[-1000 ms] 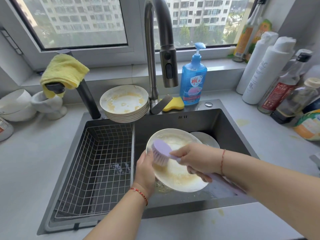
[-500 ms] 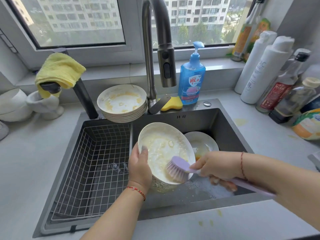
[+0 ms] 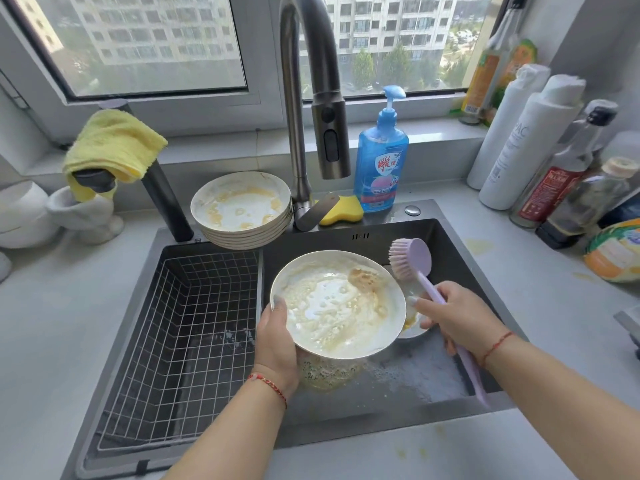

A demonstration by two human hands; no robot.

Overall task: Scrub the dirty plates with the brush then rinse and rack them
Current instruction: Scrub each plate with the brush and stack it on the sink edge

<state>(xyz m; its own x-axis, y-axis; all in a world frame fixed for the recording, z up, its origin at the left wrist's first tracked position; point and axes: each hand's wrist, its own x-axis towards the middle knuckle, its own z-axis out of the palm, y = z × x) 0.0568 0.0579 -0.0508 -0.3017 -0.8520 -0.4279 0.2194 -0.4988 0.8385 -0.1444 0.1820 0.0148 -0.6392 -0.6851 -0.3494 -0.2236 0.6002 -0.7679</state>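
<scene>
My left hand [image 3: 277,341] grips the left rim of a white plate [image 3: 337,304] smeared with yellow-brown sauce and suds, held over the sink basin [image 3: 450,251]. My right hand [image 3: 457,318] holds the handle of a lilac brush [image 3: 412,259]; its head is lifted off the plate, up to the plate's right, bristles facing left. Another dirty plate [image 3: 410,327] lies in the basin, mostly hidden behind the held plate and my right hand. A stack of dirty plates [image 3: 242,209] sits on the sink's back edge. The wire rack [image 3: 180,327] fills the left basin and holds no plates.
The tap [image 3: 330,133] arches over the basin with no water running. A blue soap bottle [image 3: 381,161] and yellow sponge [image 3: 343,211] stand behind the sink. Bottles [image 3: 533,143] crowd the right counter. A yellow cloth [image 3: 114,147] hangs on a dark spout at left.
The brush has come off the plate's lower part and swung up to the right, clear of it. My left hand has tipped the plate flatter, face up.
</scene>
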